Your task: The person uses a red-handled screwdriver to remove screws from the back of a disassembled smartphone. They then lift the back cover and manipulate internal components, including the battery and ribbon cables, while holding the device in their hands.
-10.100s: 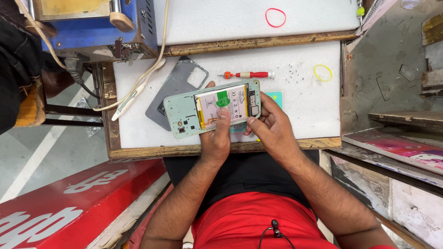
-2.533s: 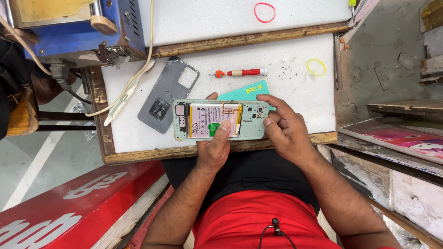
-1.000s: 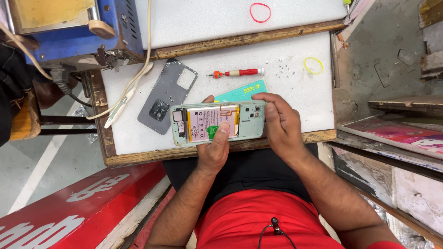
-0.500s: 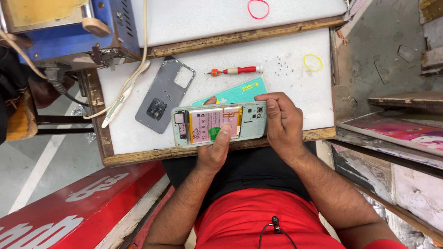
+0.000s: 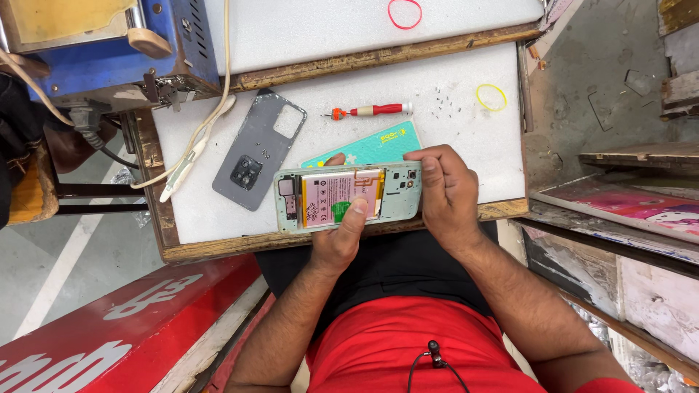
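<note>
Your left hand (image 5: 336, 244) and right hand (image 5: 450, 195) clamp the opened phone (image 5: 348, 196) at the board's six-o'clock edge, thumb apparently seating the battery (image 5: 342, 197); next, press evenly, screwdriver (image 5: 368, 110) lying at twelve.

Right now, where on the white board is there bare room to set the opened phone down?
Free: the strip between the grey back cover and the board's front edge; and the right part below the yellow rubber band. Crowded: the middle, with opened phone, both hands, teal card, screwdriver and tiny screws.
</note>
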